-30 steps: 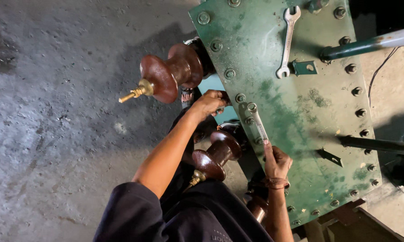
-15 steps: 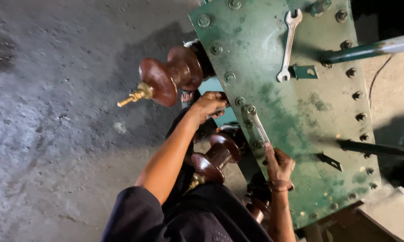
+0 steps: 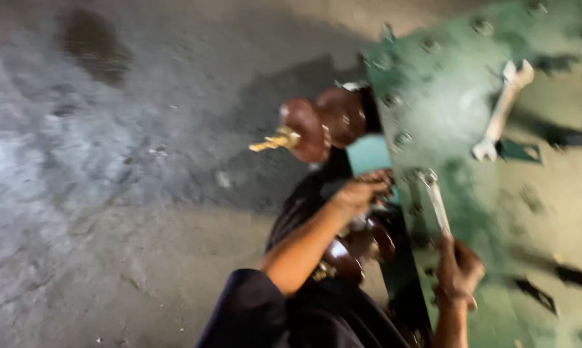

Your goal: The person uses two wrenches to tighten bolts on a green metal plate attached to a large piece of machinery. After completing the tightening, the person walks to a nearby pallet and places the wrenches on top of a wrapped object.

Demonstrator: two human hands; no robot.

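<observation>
A spare spanner (image 3: 502, 115) lies on the bolted cover plate (image 3: 458, 96) (insulators (image 3: 316, 125) jutting left).

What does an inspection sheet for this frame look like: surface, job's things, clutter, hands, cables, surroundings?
Surface: green plate, bolted along its edges, worn paint; view is blurred.
Job's things: spanner in the right hand, its head at an edge bolt; brown insulators, upper with a brass stud, lower under the left arm.
Clutter: a second, loose spanner lying on the plate.
Hands: left hand at the plate's edge, what it grips is hidden; right hand closed on the spanner's handle.
Cables: nothing seen.
Surroundings: grey concrete floor with a dark stain.
</observation>
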